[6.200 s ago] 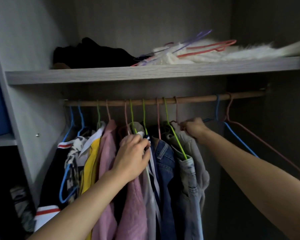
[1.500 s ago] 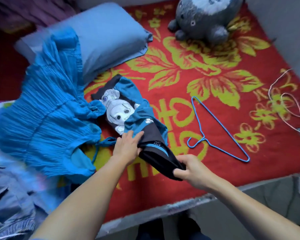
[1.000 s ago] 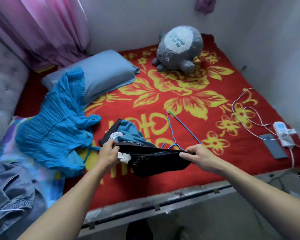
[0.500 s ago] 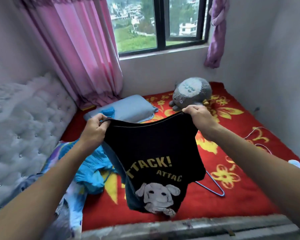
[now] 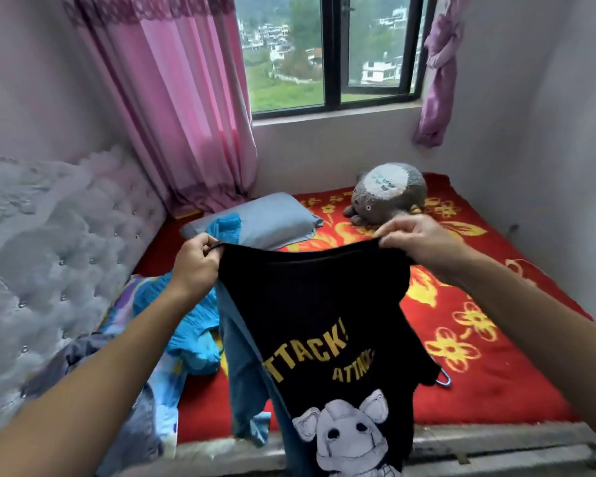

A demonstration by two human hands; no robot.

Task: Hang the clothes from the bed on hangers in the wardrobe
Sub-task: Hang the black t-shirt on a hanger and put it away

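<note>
In the head view, the person is standing at the near edge of the bed (image 5: pixel 496 380) and holding a black T-shirt (image 5: pixel 317 304) up in the air over it. The left hand (image 5: pixel 195 261) is gripping the shirt's top edge at its left corner with curled fingers, and the right hand (image 5: pixel 417 241) is pinching the same edge at its right corner, so the edge is stretching left to right between them.

The shirt is hanging straight down from that edge with its long axis vertical. Its yellow lettering and pale cartoon figure are facing the person and reading upright, so the bottom seems to be pointing at the floor. A blue part of it is dangling below the left hand.

As for progress, this shirt is not yet on a hanger, and the wardrobe is out of sight. A blue hanger (image 5: pixel 443 378) is lying on the red blanket, mostly hidden behind the shirt's right side. At least two more pieces appear to be waiting: a blue dress (image 5: pixel 193 325) is lying on the left side of the bed, reaching up onto the pillow (image 5: pixel 272 225), and a grey-blue garment (image 5: pixel 131 428) is lying nearer left. A grey plush toy (image 5: pixel 389 194) is sitting at the far end.
</note>
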